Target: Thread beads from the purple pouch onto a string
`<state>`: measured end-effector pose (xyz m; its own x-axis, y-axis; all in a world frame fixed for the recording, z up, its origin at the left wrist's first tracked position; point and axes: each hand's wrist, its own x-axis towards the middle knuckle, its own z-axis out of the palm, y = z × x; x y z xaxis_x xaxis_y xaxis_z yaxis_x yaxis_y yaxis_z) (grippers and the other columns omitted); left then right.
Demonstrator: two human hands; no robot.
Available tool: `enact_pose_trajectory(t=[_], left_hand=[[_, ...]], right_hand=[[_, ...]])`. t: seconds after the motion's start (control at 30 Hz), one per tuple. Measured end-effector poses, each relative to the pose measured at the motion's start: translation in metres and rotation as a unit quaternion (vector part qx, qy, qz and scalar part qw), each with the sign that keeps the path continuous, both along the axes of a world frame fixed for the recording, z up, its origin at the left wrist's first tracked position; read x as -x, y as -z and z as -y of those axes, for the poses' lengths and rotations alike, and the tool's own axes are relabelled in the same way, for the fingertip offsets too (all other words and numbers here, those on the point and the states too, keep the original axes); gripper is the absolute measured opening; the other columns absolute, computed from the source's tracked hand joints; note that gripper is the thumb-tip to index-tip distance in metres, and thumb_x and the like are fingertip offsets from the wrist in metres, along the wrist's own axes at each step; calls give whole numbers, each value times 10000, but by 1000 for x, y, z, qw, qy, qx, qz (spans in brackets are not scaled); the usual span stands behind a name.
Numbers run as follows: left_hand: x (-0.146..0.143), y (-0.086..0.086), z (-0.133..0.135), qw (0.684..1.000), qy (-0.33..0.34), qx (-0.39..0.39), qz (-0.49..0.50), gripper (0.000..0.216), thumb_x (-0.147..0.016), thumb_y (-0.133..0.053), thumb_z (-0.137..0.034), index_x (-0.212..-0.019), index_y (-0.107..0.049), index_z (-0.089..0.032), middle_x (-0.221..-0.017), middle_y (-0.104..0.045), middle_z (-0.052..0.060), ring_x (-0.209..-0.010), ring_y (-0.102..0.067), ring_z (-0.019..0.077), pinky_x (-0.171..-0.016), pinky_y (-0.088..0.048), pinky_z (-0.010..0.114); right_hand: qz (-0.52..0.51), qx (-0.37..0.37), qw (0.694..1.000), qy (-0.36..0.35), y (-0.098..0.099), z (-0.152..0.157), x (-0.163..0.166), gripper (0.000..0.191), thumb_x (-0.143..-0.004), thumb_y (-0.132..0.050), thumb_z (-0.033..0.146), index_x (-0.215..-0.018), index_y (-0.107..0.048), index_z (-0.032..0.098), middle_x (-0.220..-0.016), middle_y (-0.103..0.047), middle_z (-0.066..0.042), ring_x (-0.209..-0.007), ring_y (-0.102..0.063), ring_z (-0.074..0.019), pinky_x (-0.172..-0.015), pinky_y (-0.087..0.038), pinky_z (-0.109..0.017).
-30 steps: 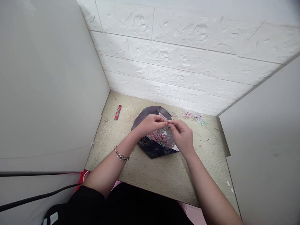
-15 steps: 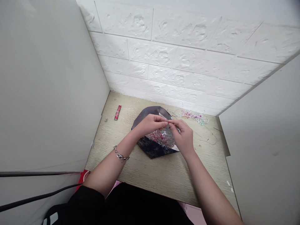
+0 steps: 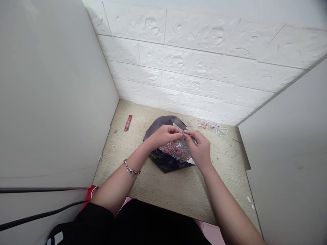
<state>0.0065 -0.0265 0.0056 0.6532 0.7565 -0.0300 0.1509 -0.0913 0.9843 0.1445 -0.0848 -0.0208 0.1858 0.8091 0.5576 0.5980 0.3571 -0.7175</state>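
Observation:
Both of my hands meet above a dark, many-sided container (image 3: pixel 166 162) that stands on the wooden tabletop. Inside it lies a heap of small pink, red and clear beads (image 3: pixel 175 149). My left hand (image 3: pixel 167 134), with a chain bracelet (image 3: pixel 131 168) on the wrist, pinches thumb and fingers together over the beads. Facing it, my right hand (image 3: pixel 199 146) makes a similar pinch, its fingertips almost touching the left ones. Whatever sits between the fingertips is too small to make out.
Strings of pastel beads (image 3: pixel 211 126) lie at the back right, with a thin thread (image 3: pixel 231 154) curling nearby. A red tube (image 3: pixel 128 123) rests at the back left. White panels flank the tabletop (image 3: pixel 166 200); a white brick-patterned wall (image 3: pixel 178 68) closes the back.
The fingertips have shifted very slightly, with a small gap opening between the two pinches. The arms, the container and the other things stay in place.

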Motion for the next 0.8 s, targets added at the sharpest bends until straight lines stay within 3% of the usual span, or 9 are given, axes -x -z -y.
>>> enact_pose_trajectory(t=[0.43, 0.57, 0.67, 0.8], left_hand=[[0, -1, 1, 999, -12, -26, -22, 235, -666, -508, -355, -671, -551, -124, -590, -441, -22, -515, -344, 48, -468, -261, 198], [0, 0, -1, 997, -54, -39, -23, 209, -669, -502, -339, -676, -545, -135, -553, -414, -38, -481, -316, 43, -453, -252, 197], [0, 2, -4, 995, -93, -41, -14, 210, -669, -499, -349, -678, -532, -142, -539, -407, -42, -466, -316, 43, -445, -254, 197], [-1, 3, -6, 989, -142, -34, -4, 194, -669, -494, -340, -679, -526, -149, -505, -364, -58, -433, -274, 38, -435, -247, 199]], right_hand=[[-1, 19, 1000, -5, -1, 1, 1, 148, -761, -464, 254, -815, -588, 194, -780, -602, -17, -731, -544, -127, -670, -425, -260], [-19, 93, 996, 3, 5, -1, -2, 187, -786, -403, 304, -845, -541, 193, -730, -589, -9, -622, -537, -120, -604, -423, -260], [33, 170, 985, -11, 13, -6, -5, 196, -796, -360, 312, -808, -516, 194, -659, -575, -1, -564, -521, -129, -573, -412, -273], [144, 166, 975, -21, 22, -12, -7, 158, -757, -391, 193, -854, -515, 176, -799, -593, -46, -733, -541, -166, -683, -413, -302]])
